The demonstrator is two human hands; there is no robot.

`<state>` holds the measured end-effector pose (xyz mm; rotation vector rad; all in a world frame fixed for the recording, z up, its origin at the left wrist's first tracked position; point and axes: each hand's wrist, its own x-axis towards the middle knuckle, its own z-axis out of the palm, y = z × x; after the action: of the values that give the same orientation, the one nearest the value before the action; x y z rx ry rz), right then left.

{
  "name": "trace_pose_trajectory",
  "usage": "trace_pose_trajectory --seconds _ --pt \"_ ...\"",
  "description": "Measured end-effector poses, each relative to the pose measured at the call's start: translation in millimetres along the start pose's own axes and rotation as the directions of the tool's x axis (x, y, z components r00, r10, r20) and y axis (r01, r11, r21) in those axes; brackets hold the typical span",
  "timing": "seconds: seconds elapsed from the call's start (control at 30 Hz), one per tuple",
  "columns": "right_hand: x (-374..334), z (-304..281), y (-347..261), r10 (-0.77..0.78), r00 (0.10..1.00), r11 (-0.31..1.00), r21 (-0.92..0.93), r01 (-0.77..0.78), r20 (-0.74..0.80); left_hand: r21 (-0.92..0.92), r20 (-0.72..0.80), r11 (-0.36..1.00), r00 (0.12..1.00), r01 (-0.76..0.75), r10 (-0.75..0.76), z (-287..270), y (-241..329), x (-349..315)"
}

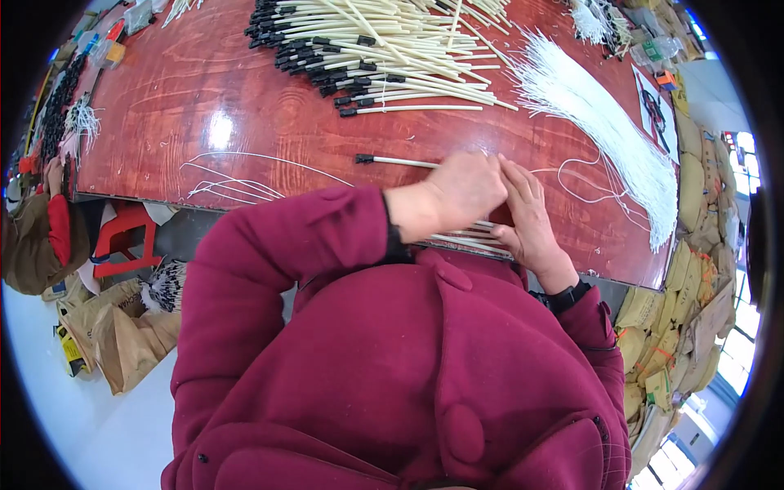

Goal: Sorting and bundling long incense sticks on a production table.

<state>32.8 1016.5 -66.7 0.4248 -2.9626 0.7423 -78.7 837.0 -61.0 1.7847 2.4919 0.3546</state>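
Ahead: lone rod (400, 161), rod heap (384, 53); rightward, white strands (600, 110).

cream rods (406, 162), black caps (364, 158), red table (175, 90)

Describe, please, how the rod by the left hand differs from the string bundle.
The rod is cream with a black end; the string bundle is white. The rod looks straight; the bundle curves. The rod is single; the bundle has many strands. Both lie on the table.
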Motion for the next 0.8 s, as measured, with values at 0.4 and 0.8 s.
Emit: trace_pose_trajectory --seconds 0.4,0.8 --pt "0.7 -18.1 25.4 0.163 0.977 0.985 -0.040 -0.170 -0.137 -0.244 -0.277 0.952 0.927 0.185 -0.251 -24.0 -41.9 -73.1" --pt "-9.9 -16.4 21.6 0.073 0.995 0.984 -0.168 -0.060 0.073 -0.121 -0.157 0.984 0.976 0.133 -0.151 4.2 -30.7 -30.1"
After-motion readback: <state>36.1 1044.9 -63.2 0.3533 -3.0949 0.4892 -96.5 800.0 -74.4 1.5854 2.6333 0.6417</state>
